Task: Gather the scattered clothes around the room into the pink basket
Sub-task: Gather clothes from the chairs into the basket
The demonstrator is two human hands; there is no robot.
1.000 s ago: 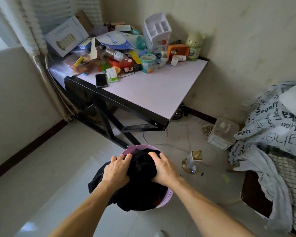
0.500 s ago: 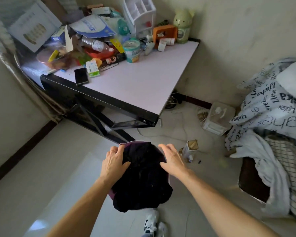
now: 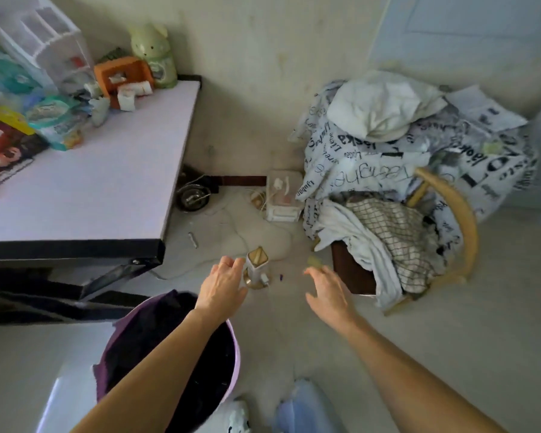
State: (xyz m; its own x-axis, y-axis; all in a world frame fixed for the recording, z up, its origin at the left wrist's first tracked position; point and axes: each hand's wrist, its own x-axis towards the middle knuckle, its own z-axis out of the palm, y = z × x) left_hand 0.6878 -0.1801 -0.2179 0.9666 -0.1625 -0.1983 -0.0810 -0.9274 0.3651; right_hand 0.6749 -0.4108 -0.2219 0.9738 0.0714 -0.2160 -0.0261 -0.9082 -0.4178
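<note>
Head view, left hand (image 3: 222, 287) and right hand (image 3: 325, 292) empty, fingers spread, pink basket (image 3: 236, 360) partly covered by left forearm (image 3: 156, 367), dark clothes (image 3: 138, 332) inside indistinct, tabletop clutter (image 3: 44, 114) cut off.

We see the pink basket (image 3: 235, 367) as a pale pink rim around black and deep purple clothes (image 3: 156, 323). The bench (image 3: 107, 182) has a pale lilac top and a black edge. On it we pick out an orange box (image 3: 122, 73) and a pale green bear figure (image 3: 152, 54). Over the tan chair (image 3: 466, 210) with its dark brown seat lie a white sheet (image 3: 356, 173) printed with black lettering, a plain white cloth (image 3: 381, 104) and a white checked cloth (image 3: 394, 232) with a thin dark grid.
</note>
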